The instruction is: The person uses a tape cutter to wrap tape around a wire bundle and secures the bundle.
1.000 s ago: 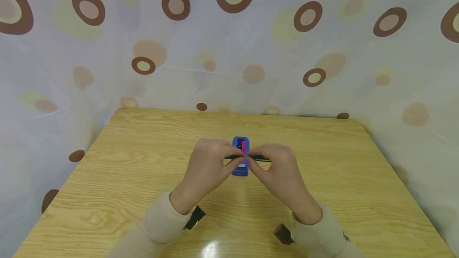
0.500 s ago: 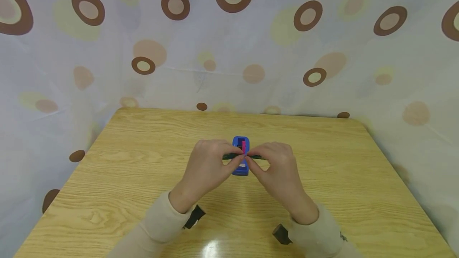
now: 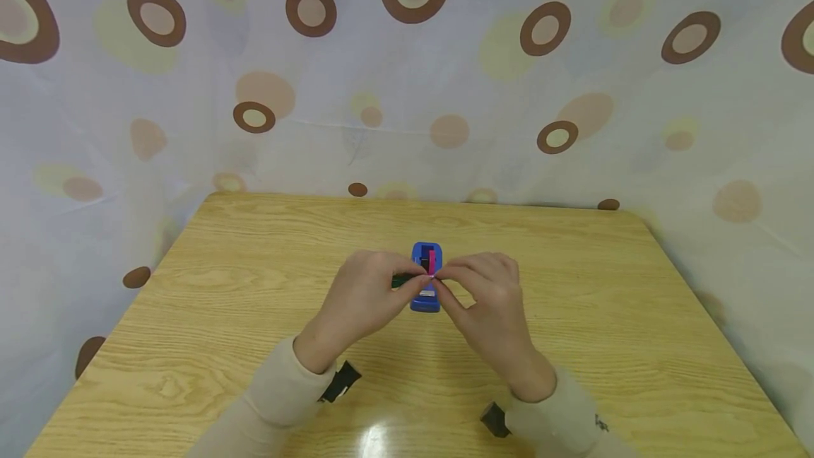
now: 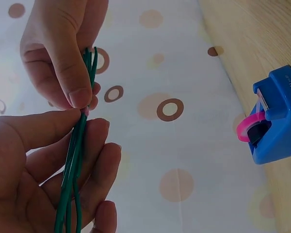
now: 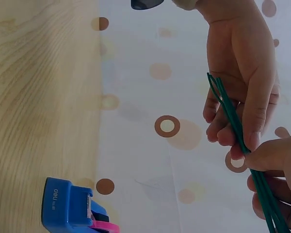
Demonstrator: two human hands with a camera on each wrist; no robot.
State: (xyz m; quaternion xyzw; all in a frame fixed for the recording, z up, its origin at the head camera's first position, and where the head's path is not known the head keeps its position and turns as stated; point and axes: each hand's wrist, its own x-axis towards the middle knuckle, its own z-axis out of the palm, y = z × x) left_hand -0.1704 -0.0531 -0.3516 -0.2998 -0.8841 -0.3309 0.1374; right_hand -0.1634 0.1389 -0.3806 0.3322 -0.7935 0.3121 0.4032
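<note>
Several thin green wire-like strands (image 4: 68,204) form a bundle held above the table. My left hand (image 3: 362,295) grips the bundle between thumb and fingers. Fingertip to fingertip with it, my right hand (image 3: 492,302) pinches the strands, whose loose ends (image 5: 214,83) show in both wrist views. A small pinkish patch (image 4: 86,111) shows on the bundle where the hands meet; the fingertips partly cover it. Just beyond the hands stands a blue tape dispenser (image 3: 426,302) carrying a pink tape roll (image 3: 432,260). In the head view the hands hide part of the dispenser.
The wooden table (image 3: 222,316) reaches out on both sides of the hands. A pale curtain-like sheet (image 3: 407,90) with brown circles hangs behind it. Dark wrist-worn devices (image 3: 341,382) jut inward from the sleeves.
The strands have shifted slightly left in the head view, and their right end is now out of sight behind my right hand. My right hand has turned a little; the dispenser has not moved.
</note>
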